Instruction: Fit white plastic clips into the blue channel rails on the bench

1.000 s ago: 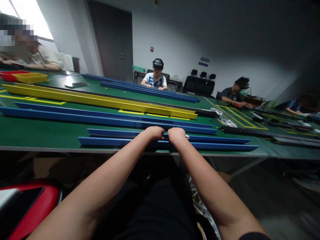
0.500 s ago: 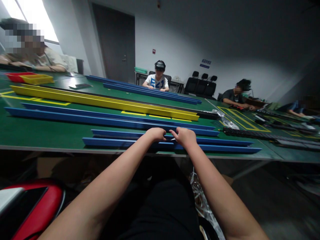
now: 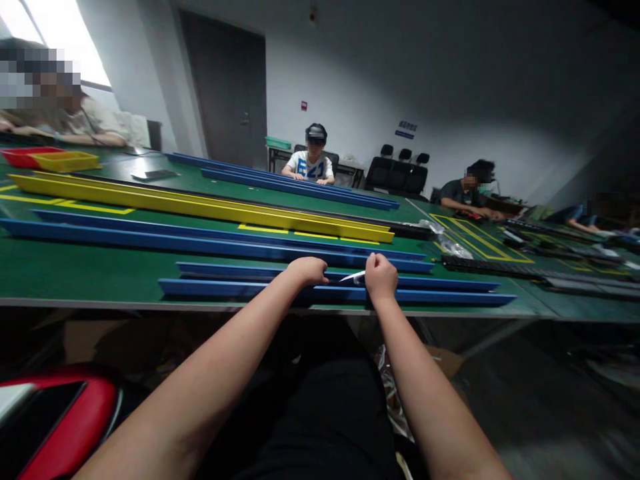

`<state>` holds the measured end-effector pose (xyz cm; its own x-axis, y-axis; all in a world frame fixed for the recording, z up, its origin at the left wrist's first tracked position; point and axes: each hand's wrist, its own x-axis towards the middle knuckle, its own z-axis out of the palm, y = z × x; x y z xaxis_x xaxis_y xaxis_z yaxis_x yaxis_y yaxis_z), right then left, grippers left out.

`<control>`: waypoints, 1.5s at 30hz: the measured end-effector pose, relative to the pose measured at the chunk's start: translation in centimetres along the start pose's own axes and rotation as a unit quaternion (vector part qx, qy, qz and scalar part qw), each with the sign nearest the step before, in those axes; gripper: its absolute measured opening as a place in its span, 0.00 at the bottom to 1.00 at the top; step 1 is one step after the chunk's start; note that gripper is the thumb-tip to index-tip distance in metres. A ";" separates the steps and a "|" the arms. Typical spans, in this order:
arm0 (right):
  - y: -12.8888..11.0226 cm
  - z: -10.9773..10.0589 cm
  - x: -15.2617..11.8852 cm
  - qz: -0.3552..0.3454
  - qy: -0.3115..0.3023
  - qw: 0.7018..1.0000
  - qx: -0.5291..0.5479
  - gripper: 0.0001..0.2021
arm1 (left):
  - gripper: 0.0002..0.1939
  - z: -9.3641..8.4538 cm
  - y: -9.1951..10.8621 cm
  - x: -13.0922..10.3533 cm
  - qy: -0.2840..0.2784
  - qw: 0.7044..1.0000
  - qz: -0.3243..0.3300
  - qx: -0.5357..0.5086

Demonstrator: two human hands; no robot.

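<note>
My right hand [image 3: 381,276] is closed in a fist on a thin white strip [image 3: 353,276], which sticks out to its left. Fingers curled, my left hand [image 3: 307,271] is closed just left of the strip; what it pinches is hidden, though something thin and dark shows by its fingertips. Both hands are over the nearest pair of long blue rails [image 3: 445,297], which lie side by side along the table's front edge. Beyond them lies another pair of blue rails [image 3: 200,241], longer and reaching far left.
A long yellow rail [image 3: 200,207] lies further back on the green table [image 3: 100,267], with clear plastic wrap [image 3: 453,245] at its right end. More blue rails [image 3: 295,186] lie before a co-worker [image 3: 313,163]. Red [image 3: 25,157] and yellow trays [image 3: 67,160] stand far left.
My right hand has moved right, away from my left hand, and its fingers have closed. More of the white strip shows between the hands. The view has shifted slightly.
</note>
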<state>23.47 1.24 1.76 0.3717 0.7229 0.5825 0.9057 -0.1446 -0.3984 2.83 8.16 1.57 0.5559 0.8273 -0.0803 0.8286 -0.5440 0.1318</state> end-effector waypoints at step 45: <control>0.8 0.8 1.0 -0.016 -0.040 0.994 0.101 0.22 | 0.24 0.0 -0.1 0.1 0.005 1.000 -0.009 0.001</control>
<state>24.36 2.40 1.41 0.3190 0.7778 0.5416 0.8543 0.0115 -0.5197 2.76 8.28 1.50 0.5410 0.8379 -0.0723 0.8381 -0.5300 0.1292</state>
